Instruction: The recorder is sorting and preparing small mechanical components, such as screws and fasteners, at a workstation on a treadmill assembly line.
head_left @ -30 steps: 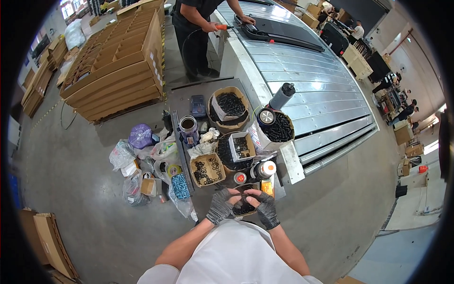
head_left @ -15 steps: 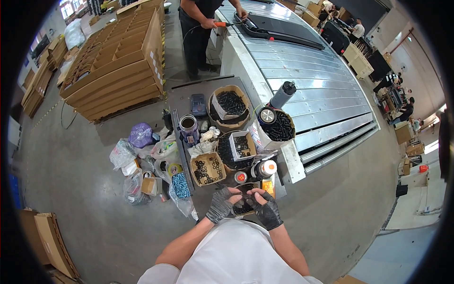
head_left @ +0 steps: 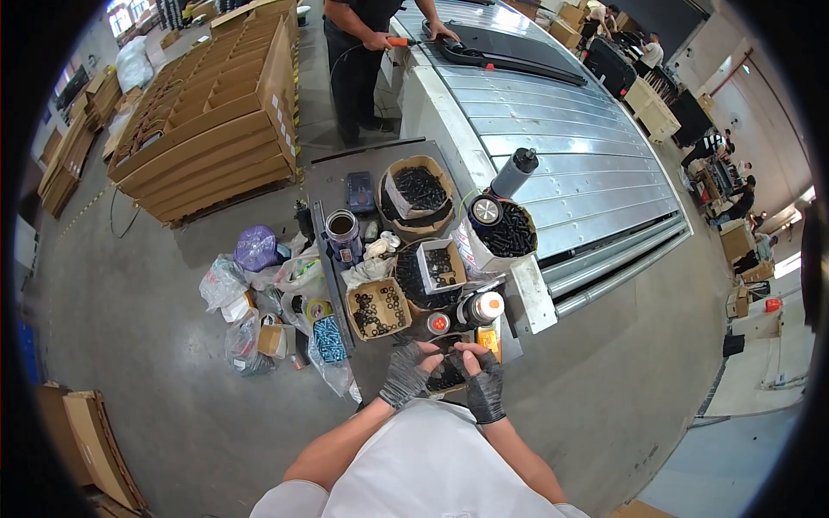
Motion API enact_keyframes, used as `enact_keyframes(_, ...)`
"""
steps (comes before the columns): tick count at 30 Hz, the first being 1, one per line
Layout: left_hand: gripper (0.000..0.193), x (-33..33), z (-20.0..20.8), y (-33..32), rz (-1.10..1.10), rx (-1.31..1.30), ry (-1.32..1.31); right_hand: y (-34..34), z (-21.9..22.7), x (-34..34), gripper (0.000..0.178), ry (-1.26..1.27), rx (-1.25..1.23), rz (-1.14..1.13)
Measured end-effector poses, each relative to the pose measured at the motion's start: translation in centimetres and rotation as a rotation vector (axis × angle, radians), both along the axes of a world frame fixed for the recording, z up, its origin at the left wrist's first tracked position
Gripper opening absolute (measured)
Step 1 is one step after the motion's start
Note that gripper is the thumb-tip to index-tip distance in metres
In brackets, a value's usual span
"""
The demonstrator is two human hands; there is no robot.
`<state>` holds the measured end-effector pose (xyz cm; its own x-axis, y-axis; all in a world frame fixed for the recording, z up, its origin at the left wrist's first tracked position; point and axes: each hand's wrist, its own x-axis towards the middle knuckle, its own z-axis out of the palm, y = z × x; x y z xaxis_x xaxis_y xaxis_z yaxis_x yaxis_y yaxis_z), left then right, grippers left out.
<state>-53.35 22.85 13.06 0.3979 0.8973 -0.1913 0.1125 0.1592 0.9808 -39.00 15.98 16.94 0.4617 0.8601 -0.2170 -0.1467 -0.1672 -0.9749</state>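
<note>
My left hand (head_left: pixel 406 371) and my right hand (head_left: pixel 482 380) both wear dark grey gloves and meet close in front of my chest. Their fingertips pinch a small dark part (head_left: pixel 449 356) between them, too small to make out. They hover over a small box of black parts (head_left: pixel 447 378) at the near edge of a low grey table (head_left: pixel 337 173). Just beyond my fingers stand a red-capped can (head_left: pixel 439 323) and a white can with an orange rim (head_left: pixel 485 307).
Cardboard boxes of black rings (head_left: pixel 376 307) and black pieces (head_left: pixel 418 192) crowd the table. Plastic bags (head_left: pixel 259 285) litter the floor at left. A long ribbed metal panel (head_left: pixel 561 164) runs right. Another person (head_left: pixel 363 43) works at its far end. Stacked cardboard trays (head_left: pixel 207 129) stand far left.
My hands have stayed together in the same place; the fingers shifted slightly around the small part. The person at the far end has moved their hands on the panel.
</note>
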Motion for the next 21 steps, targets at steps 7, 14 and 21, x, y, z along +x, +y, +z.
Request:
enact_keyframes(7, 0.018, 0.3, 1.2, -0.1, 0.019, 0.14, 0.012, 0.1, 0.0, -0.6, 0.013, -0.099, 0.044, -0.047)
enact_keyframes(14, 0.021, 0.3, 0.5, 0.0, 0.026, -0.077, -0.051, 0.0, 0.0, -1.1, 0.011, -0.363, 0.091, 0.064)
enact_keyframes(21, 0.023, -0.2, -1.2, 0.5, -0.004, -0.207, -0.125, -0.1, 0.2, -0.2, 0.012, -0.029, 0.07, -0.045)
